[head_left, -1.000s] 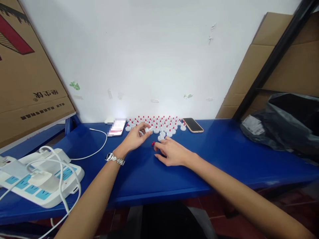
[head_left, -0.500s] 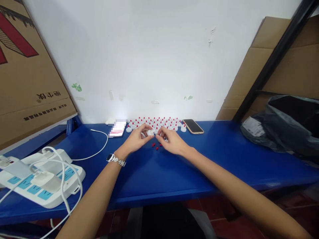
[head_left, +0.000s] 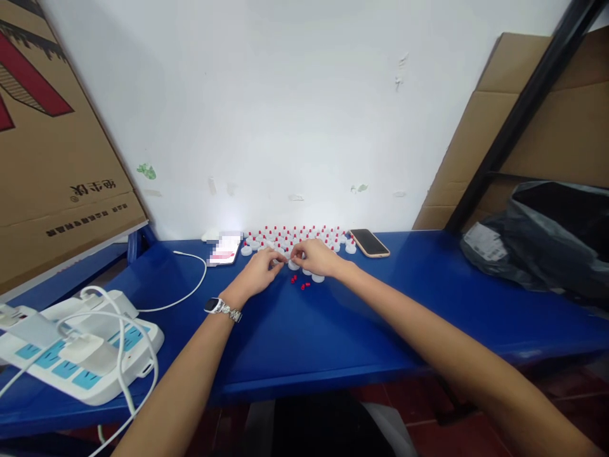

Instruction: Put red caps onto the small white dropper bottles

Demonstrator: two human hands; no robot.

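the white caps with red tips [head_left: 304, 236] stand in a crowded patch at the back of the blue desk [head_left: 409, 317], close to the white wall, and both hands sit at the near edge of that patch. a few loose red tips [head_left: 304, 285] lie on the desk just in front of the hands, and a white cap [head_left: 318, 277] rests just under the right hand [head_left: 318, 259].

the left hand [head_left: 257, 274], with a watch [head_left: 219, 308] on its wrist, has its fingers curled narrow, thumb and forefinger brought together where they meet the fingertips of the right hand. the right hand is likewise pinched narrow. something small and white seems to be held between the two hands, though the view is too small to tell which hand grips it.

half a second ago the hands met a little nearer to the person, with the red tips just below the fingertips; now both hands lie further back, against the front row of caps, and the red tips show clear in front of them.

a lit phone [head_left: 223, 249] lies to the left of the caps, a dark phone [head_left: 369, 242] to their right, and a white power strip [head_left: 80, 352] sits at the near left of the desk.
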